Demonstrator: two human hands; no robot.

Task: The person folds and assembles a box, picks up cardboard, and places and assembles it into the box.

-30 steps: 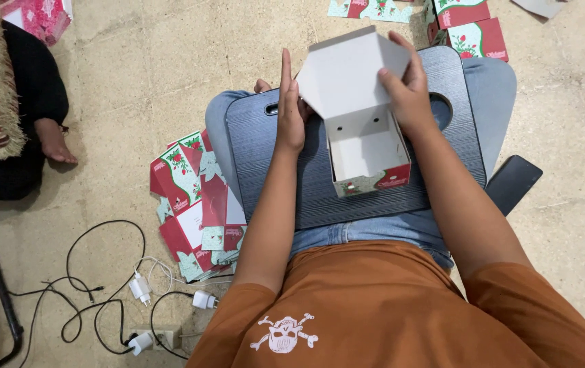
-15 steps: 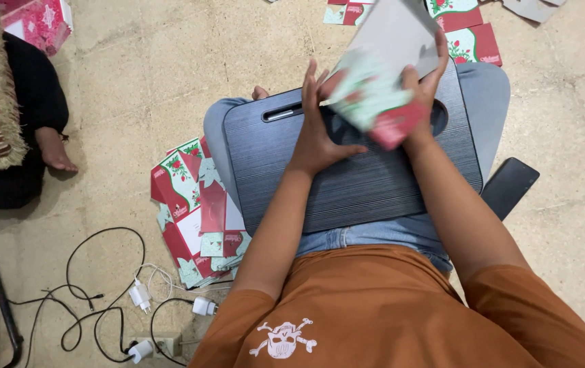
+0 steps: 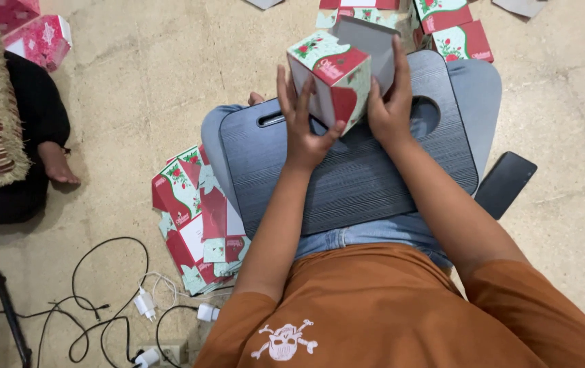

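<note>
While the box (image 3: 328, 80) hangs in the air just above the far edge of the lap tray (image 3: 353, 170), I see both hands on it. The left hand (image 3: 304, 123) is spread wide with its fingers flat on the near side. The right hand (image 3: 389, 102) presses the other side, fingers up by the grey open flap. Squeezed from both sides, I think, the box keeps its shape. Flat boxes (image 3: 197, 218) lie on the floor left of the tray, close to reach. A phone (image 3: 505, 184) lies right of the tray.
</note>
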